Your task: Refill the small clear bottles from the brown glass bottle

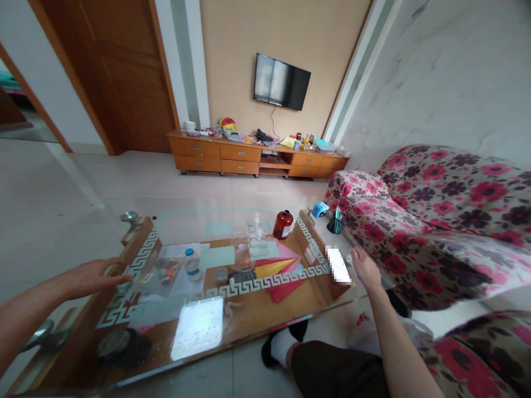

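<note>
On the left, my left hand (97, 278) is open, fingers stretched out above the left side of the glass-topped coffee table (257, 284). Closest to its fingertips lies a clear bag of coloured pieces (168, 271), and beside that stands a small bottle with a blue cap (192, 264). My right hand (365, 269) is at the table's right edge, seen side-on, apparently open and holding nothing. Just left of it is a flat white rectangle (339, 265), partly pixelated. A clear pump bottle (257, 235) and a brown-red bottle (283, 225) stand toward the far side.
Near the right edge are a pen holder (337, 221) and a blue-white item (320, 209). A white tray (198, 327) and a dark round container (124, 347) sit at the near left. A floral sofa (435, 215) flanks the right; a cluttered cabinet (240, 157) stands beyond.
</note>
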Motion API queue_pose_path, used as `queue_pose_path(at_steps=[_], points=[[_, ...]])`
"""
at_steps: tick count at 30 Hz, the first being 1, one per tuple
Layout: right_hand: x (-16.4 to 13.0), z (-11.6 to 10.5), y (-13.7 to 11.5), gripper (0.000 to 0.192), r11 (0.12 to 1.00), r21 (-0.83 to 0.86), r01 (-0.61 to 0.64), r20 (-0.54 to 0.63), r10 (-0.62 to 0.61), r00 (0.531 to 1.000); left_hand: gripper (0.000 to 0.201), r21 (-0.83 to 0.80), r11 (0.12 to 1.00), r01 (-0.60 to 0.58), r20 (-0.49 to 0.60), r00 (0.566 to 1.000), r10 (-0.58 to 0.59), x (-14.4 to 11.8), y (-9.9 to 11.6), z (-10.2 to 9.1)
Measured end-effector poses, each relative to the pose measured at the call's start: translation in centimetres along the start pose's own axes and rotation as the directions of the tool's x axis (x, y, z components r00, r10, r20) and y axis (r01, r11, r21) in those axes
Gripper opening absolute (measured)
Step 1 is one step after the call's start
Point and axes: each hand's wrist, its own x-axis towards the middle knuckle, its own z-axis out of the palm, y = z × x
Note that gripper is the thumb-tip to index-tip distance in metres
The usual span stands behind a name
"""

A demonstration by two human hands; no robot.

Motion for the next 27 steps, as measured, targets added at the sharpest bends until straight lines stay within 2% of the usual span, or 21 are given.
queue_pose_path(at_steps=[1,3,5,6,8,9,11,12,15,17,19,22,25,27], points=[[-0.6,-0.7,-1.6,0.076,1.000,0.031,-0.004,-0.029,0.005,1.000,0.075,-0.004,1.000,-0.012,0.015,1.000,0.012,0.1,-0.4,0.0],[-2.2,-2.1,-6.6,0.068,0.992,0.114,0.050,-0.088,-0.040,0.995,0.072,-0.015,0.999,-0.035,0.025,0.999,0.035,0.1,-0.7,-0.2],[-4.3,-3.3,-13.5,0.060,0.951,0.219,0.216,-0.145,-0.188,0.971,0.070,-0.013,0.998,-0.061,0.022,0.998,0.061,0.0,-0.4,-0.6],[-5.5,-3.7,-17.4,0.058,0.913,0.256,0.319,-0.169,-0.282,0.944,0.069,-0.022,0.997,-0.070,0.019,0.997,0.071,-0.1,0.0,-0.8],[-8.1,-4.1,-24.8,0.051,0.794,0.281,0.539,-0.205,-0.499,0.842,0.073,-0.064,0.993,-0.099,0.029,0.994,0.101,-0.2,1.2,-1.1],[-9.5,-3.9,-28.0,0.048,0.719,0.269,0.641,-0.195,-0.611,0.767,0.077,-0.070,0.990,-0.118,0.042,0.992,0.122,-0.2,2.0,-1.3],[-12.0,-2.9,-33.0,0.044,0.569,0.240,0.787,-0.171,-0.773,0.611,0.081,-0.067,0.984,-0.164,0.028,0.986,0.166,-0.1,3.7,-1.2],[-13.1,-2.0,-34.7,0.043,0.513,0.232,0.827,-0.161,-0.818,0.553,0.080,-0.054,0.981,-0.188,0.008,0.982,0.189,0.0,4.6,-1.1],[-15.0,1.2,-37.1,0.039,0.404,0.178,0.897,-0.051,-0.907,0.418,0.073,-0.050,0.960,-0.275,-0.064,0.960,0.272,0.2,7.6,-0.5],[-15.3,3.3,-37.5,0.034,0.373,0.148,0.916,0.060,-0.928,0.368,0.071,-0.071,0.938,-0.339,-0.079,0.939,0.333,0.2,10.0,0.1],[-15.2,5.0,-37.8,0.029,0.357,0.134,0.925,0.156,-0.929,0.336,0.069,-0.107,0.914,-0.392,-0.093,0.919,0.383,0.2,12.3,0.8],[-14.8,7.1,-38.5,0.032,0.326,0.123,0.937,0.236,-0.927,0.291,0.062,-0.149,0.873,-0.464,-0.075,0.886,0.458,0.4,15.2,1.8],[-14.6,9.1,-39.0,0.038,0.297,0.125,0.946,0.282,-0.925,0.254,0.058,-0.141,0.857,-0.496,-0.062,0.868,0.493,0.9,17.1,2.8],[-14.5,10.6,-39.0,0.038,0.297,0.119,0.947,0.308,-0.918,0.249,0.057,-0.127,0.838,-0.531,-0.070,0.848,0.526,1.1,17.8,3.6]])
